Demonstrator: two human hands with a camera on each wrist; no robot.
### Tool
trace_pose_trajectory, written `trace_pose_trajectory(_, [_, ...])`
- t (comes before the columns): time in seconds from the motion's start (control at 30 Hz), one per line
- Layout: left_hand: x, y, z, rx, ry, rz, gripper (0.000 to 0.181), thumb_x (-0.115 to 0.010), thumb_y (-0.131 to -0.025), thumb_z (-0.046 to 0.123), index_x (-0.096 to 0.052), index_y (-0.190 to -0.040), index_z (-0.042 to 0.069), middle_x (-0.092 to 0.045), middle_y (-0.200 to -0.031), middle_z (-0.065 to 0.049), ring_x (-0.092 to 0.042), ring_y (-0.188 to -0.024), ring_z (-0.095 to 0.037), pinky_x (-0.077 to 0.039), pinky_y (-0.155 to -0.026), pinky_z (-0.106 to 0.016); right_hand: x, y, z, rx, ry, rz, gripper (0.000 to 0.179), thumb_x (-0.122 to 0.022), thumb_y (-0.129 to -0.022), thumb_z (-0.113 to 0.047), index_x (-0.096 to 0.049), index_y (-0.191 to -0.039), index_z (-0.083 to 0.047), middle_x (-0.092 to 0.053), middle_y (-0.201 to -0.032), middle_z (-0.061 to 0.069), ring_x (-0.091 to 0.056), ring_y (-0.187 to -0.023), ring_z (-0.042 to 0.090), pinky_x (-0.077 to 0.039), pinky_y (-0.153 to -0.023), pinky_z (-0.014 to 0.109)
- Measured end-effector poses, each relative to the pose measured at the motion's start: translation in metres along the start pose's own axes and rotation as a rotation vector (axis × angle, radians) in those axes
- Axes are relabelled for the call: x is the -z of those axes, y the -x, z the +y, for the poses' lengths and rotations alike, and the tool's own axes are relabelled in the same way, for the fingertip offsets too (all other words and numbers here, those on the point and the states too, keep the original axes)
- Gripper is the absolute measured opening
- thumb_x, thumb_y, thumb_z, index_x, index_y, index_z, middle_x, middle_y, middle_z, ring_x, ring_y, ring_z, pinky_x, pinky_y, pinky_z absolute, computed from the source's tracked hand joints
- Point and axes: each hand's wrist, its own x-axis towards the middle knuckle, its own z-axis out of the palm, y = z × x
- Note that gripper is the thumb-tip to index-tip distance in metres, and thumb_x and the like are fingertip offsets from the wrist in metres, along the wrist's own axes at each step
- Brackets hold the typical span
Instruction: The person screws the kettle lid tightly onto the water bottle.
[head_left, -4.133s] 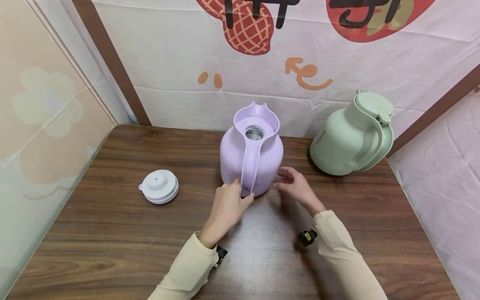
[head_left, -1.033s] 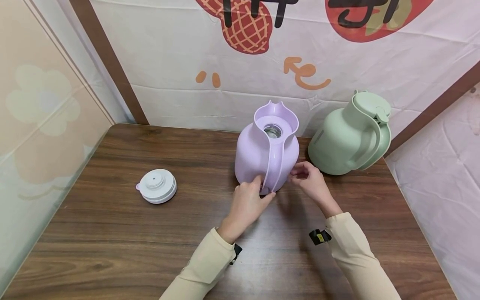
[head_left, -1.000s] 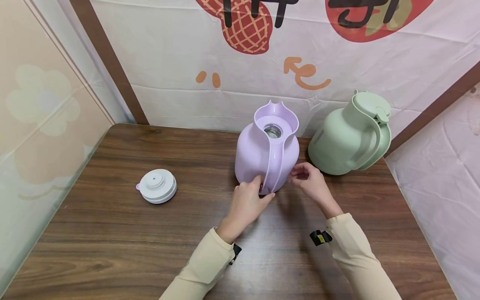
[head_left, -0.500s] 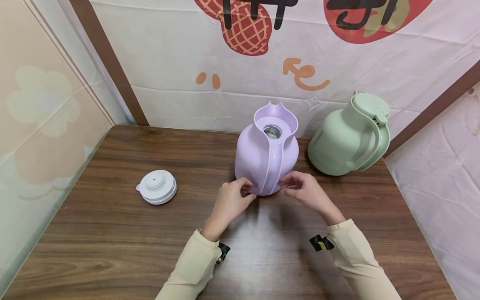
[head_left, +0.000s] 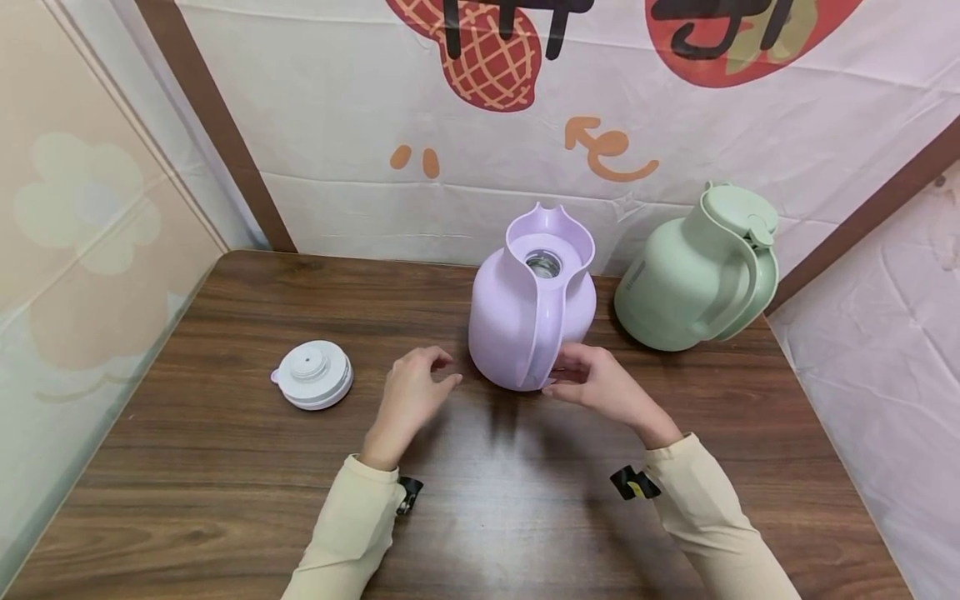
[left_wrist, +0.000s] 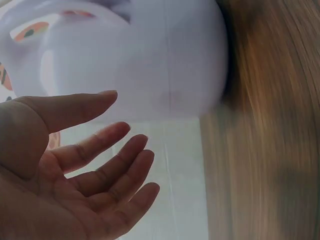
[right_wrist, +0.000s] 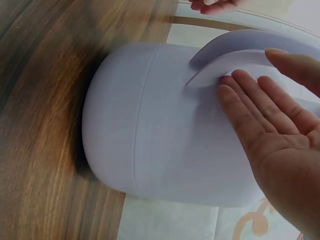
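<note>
Lilac and smooth-walled, the jug (head_left: 498,321) stands upright on the wood-grain counter (head_left: 480,517), its mouth (head_left: 542,263) uncovered and its handle (head_left: 550,321) turned toward the person. What has just changed is the left hand (head_left: 411,396): half a second ago it was at the jug's lower side, by the foot of the handle, and now it is clear of it, lying between the jug and the white lid (head_left: 311,375). Its grip is loose and empty, thumb apart from lightly bent fingers. Meanwhile the right hand (head_left: 603,387) has come in close at the lower right of the handle; its grip is also unclosed, the fingers nearly straight and the thumb well apart, and whether they touch the handle I cannot tell. Compared with four seconds ago the jug sits farther to the right, nearer the green jug (head_left: 667,292), but it has hardly shifted over the last second. For the work in hand, I judge that the jug is standing on its own base, with only the right hand attending to it.
</note>
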Motion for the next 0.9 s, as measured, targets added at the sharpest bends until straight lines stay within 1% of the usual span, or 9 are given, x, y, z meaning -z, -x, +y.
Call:
trace_pose_trajectory(0.13, [0.011,-0.001,-0.012,0.028,-0.052,-0.004,0.026,-0.069,-0.077,0.014,-0.064,-0.097,-0.002,-0.062,-0.1,-0.018,-0.056,-0.098,-0.035,-0.042,-0.082,-0.046,-0.003,-0.004,-0.003,0.015,0.011,-0.018,0.035,-0.067,-0.075,0.006,-0.059,-0.11,0.007,-0.063,-0.104,0.018,-0.061,-0.096,0.025,-0.049,-0.077,0.033])
trace_pose_trajectory(0.27, [0.022,-0.003,-0.024,0.063,-0.082,0.012,0.029,-0.067,-0.078,0.013,-0.063,-0.1,-0.004,-0.061,-0.102,-0.021,-0.054,-0.1,-0.037,-0.04,-0.083,-0.048,-0.004,-0.007,-0.006,0.038,0.036,-0.03,0.034,-0.068,-0.075,0.005,-0.061,-0.108,0.006,-0.064,-0.102,0.017,-0.062,-0.093,0.021,-0.05,-0.076,0.031])
trace_pose_trajectory(0.37, [0.032,-0.005,-0.031,0.105,-0.114,0.031,0.032,-0.067,-0.079,0.014,-0.061,-0.104,-0.005,-0.059,-0.104,-0.023,-0.051,-0.102,-0.04,-0.038,-0.083,-0.05,-0.005,-0.009,-0.008,0.038,0.045,-0.04,0.033,-0.069,-0.075,0.005,-0.062,-0.107,0.006,-0.065,-0.101,0.017,-0.062,-0.091,0.018,-0.05,-0.075,0.031])
trace_pose_trajectory(0.47, [0.042,-0.007,-0.036,0.162,-0.153,0.034,0.036,-0.066,-0.08,0.016,-0.059,-0.108,-0.005,-0.055,-0.11,-0.027,-0.046,-0.107,-0.043,-0.034,-0.083,-0.056,-0.005,-0.01,-0.006,0.033,0.031,-0.055,0.033,-0.069,-0.074,0.005,-0.062,-0.107,0.007,-0.065,-0.101,0.017,-0.061,-0.091,0.017,-0.05,-0.075,0.031])
trace_pose_trajectory(0.6, [0.054,-0.008,-0.044,0.224,-0.203,0.013,0.045,-0.065,-0.081,0.019,-0.054,-0.118,-0.005,-0.047,-0.119,-0.031,-0.037,-0.112,-0.047,-0.027,-0.084,-0.061,-0.004,-0.01,-0.004,0.024,0.011,-0.07,0.032,-0.069,-0.074,0.005,-0.062,-0.106,0.007,-0.065,-0.101,0.017,-0.061,-0.093,0.017,-0.049,-0.076,0.03])
trace_pose_trajectory(0.7, [0.062,-0.008,-0.051,0.257,-0.234,-0.009,0.053,-0.067,-0.08,0.02,-0.049,-0.123,-0.005,-0.041,-0.122,-0.033,-0.032,-0.113,-0.05,-0.021,-0.085,-0.063,-0.003,-0.011,-0.002,0.015,0.006,-0.08,0.032,-0.07,-0.075,0.004,-0.064,-0.105,0.006,-0.066,-0.101,0.015,-0.061,-0.095,0.016,-0.049,-0.077,0.029])
trace_pose_trajectory(0.8, [0.067,-0.008,-0.059,0.272,-0.25,-0.026,0.059,-0.068,-0.078,0.019,-0.045,-0.126,-0.005,-0.037,-0.121,-0.035,-0.029,-0.112,-0.053,-0.017,-0.085,-0.065,-0.002,-0.012,-0.002,0.009,0.022,-0.087,0.031,-0.071,-0.074,0.003,-0.065,-0.105,0.004,-0.066,-0.1,0.012,-0.06,-0.095,0.017,-0.049,-0.076,0.029])
trace_pose_trajectory(0.9, [0.07,-0.008,-0.068,0.281,-0.246,-0.054,0.064,-0.069,-0.075,0.015,-0.042,-0.128,-0.006,-0.035,-0.12,-0.037,-0.027,-0.111,-0.056,-0.015,-0.083,-0.066,-0.002,-0.012,-0.002,0.008,0.042,-0.091,0.031,-0.071,-0.074,0.003,-0.065,-0.104,0.003,-0.067,-0.099,0.011,-0.06,-0.095,0.017,-0.049,-0.076,0.029])
